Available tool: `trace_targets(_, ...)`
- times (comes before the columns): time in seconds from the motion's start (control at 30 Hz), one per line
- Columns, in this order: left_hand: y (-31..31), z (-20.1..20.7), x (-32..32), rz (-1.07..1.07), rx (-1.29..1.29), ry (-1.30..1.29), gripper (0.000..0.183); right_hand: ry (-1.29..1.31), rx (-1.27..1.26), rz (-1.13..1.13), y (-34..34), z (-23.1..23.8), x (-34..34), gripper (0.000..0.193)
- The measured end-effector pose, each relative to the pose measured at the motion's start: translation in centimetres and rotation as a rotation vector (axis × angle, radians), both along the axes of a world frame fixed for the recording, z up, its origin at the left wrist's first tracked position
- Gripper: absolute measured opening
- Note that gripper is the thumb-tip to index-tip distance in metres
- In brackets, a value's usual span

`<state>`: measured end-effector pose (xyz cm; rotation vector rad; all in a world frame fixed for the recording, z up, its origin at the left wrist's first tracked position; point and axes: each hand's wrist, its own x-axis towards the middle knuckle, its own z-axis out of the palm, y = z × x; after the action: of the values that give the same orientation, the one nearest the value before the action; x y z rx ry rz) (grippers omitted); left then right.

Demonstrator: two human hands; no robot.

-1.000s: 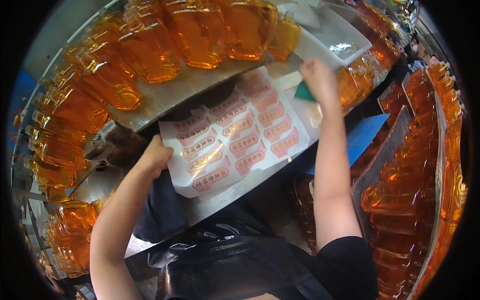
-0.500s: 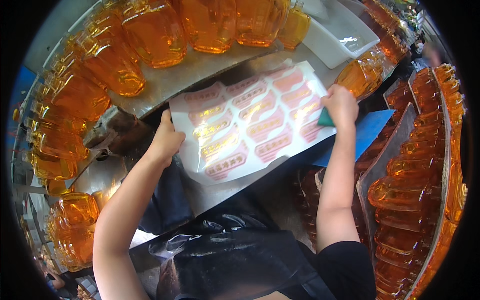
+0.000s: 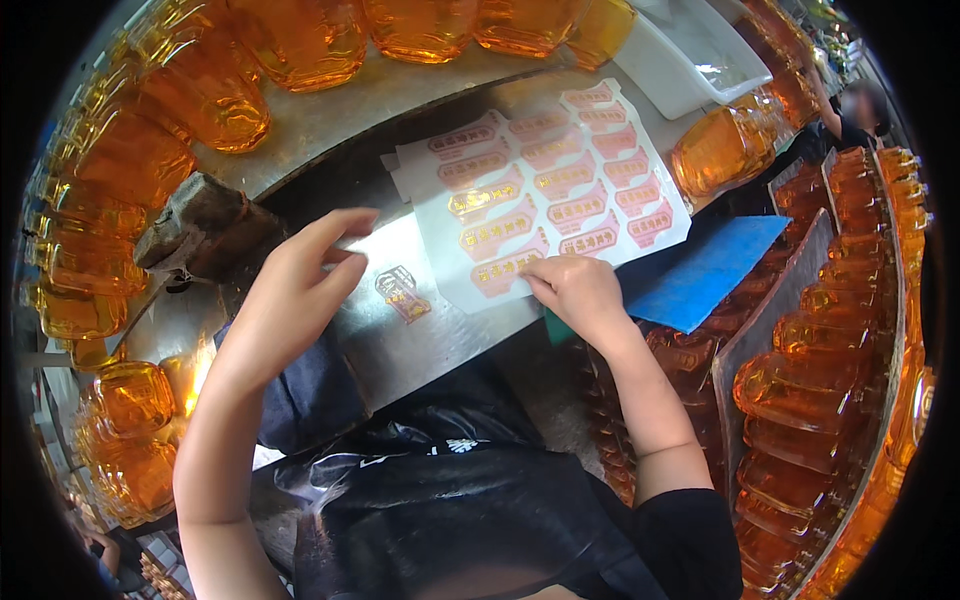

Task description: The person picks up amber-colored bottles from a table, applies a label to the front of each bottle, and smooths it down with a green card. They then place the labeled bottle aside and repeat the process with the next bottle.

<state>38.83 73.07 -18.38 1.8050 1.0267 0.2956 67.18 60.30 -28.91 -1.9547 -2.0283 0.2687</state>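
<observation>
A white sheet of pink labels with gold print (image 3: 565,170) lies tilted on the metal bench (image 3: 420,350). My right hand (image 3: 580,295) is closed at its near edge, fingertips pinched together against the lowest label. Under that hand pokes out a green flat piece (image 3: 558,328), mostly hidden by the palm. Left of the sheet, my left hand (image 3: 310,285) hovers over the bench with thumb and fingers apart, holding nothing. Between the left hand and the sheet, a single label (image 3: 402,295) lies on the metal.
Amber-filled glass bottles (image 3: 310,45) stand along the bench's far and left sides. A white plastic bin (image 3: 690,60) sits at the far right. Racks of more bottles (image 3: 800,390) and a blue board (image 3: 710,275) are at right. A dark worn block (image 3: 205,230) is at left.
My left hand has let go of the sheet's left edge and opened. The sheet has shifted right and away, uncovering the single label. My right hand moved down and left along the sheet with the green piece.
</observation>
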Motion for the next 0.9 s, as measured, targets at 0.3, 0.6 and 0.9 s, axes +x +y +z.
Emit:
trace_targets(0.3,-5.2,1.9,-6.8,0.329,-0.037,-0.239,0.037,-0.078,0.033,-0.001,7.3,1.0,0.1,0.011)
trace_targets(0.6,-5.9,1.9,-10.1,0.580,-0.031,-0.251,0.034,-0.098,0.065,-0.040,12.8,0.6,0.4,0.012)
trace_targets(0.9,-5.6,1.7,-11.1,0.581,0.004,-0.232,0.034,-0.134,0.098,-0.045,18.2,-0.3,1.3,0.014)
